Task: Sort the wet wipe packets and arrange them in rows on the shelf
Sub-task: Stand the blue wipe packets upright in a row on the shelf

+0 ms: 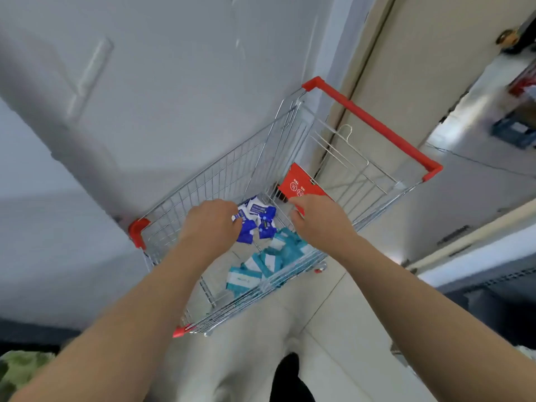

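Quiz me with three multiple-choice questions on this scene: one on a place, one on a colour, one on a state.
1. Where do the teal packets lie?
A on a shelf
B in the shopping cart
C on the floor

2. What colour is the cart handle?
A red
B green
C black

3. What is the left hand doing?
A hanging idle
B pushing the handle
C gripping dark blue packets

Answers: 1 B, they lie inside the wire basket; 2 A, the bar is red; 3 C, its fingers curl round them.
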`<act>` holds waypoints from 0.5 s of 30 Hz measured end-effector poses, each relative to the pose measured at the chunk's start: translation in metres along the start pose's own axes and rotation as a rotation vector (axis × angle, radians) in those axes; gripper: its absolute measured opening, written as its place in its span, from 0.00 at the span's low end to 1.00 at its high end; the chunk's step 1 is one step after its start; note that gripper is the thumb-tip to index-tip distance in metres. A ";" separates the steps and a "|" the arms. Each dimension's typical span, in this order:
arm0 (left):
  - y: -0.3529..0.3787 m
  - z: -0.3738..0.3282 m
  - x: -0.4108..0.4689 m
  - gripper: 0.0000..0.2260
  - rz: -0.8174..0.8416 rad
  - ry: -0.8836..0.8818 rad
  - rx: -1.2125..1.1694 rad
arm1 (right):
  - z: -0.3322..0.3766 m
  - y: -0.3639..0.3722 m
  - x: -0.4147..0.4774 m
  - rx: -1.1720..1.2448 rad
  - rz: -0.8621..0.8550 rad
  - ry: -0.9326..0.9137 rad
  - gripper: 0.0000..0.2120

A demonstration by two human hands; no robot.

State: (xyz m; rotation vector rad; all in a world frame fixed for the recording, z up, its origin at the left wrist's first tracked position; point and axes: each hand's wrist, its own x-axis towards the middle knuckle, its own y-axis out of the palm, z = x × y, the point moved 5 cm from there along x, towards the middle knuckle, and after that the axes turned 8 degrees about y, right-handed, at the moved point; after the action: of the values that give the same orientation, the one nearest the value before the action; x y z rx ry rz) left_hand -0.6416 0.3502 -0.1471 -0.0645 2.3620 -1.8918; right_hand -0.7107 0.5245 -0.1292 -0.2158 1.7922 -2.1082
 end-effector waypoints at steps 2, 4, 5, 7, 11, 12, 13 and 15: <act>0.024 0.008 0.039 0.13 0.015 -0.067 -0.039 | -0.017 0.019 0.048 -0.020 0.022 -0.032 0.12; 0.050 0.017 0.076 0.13 0.026 -0.132 -0.068 | -0.031 0.041 0.096 -0.004 0.044 -0.075 0.11; 0.064 0.022 0.094 0.13 0.031 -0.172 -0.082 | -0.037 0.055 0.119 0.010 0.060 -0.098 0.11; 0.093 0.032 0.128 0.13 0.032 -0.253 -0.129 | -0.049 0.084 0.165 -0.004 0.097 -0.144 0.10; 0.160 0.052 0.182 0.13 0.055 -0.408 -0.205 | -0.070 0.146 0.236 0.022 0.181 -0.211 0.09; 0.177 0.057 0.193 0.12 0.062 -0.437 -0.234 | -0.074 0.162 0.251 0.044 0.203 -0.215 0.10; 0.195 0.062 0.204 0.12 0.071 -0.462 -0.263 | -0.078 0.178 0.265 0.060 0.223 -0.221 0.09; 0.230 0.073 0.224 0.13 0.101 -0.494 -0.271 | -0.083 0.214 0.291 0.051 0.254 -0.237 0.05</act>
State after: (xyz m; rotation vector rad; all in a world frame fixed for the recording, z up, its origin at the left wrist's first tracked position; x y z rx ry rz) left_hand -0.8463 0.3066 -0.4015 -0.3795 2.2008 -1.3089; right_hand -0.9707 0.4667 -0.3873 -0.2028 1.5390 -1.8637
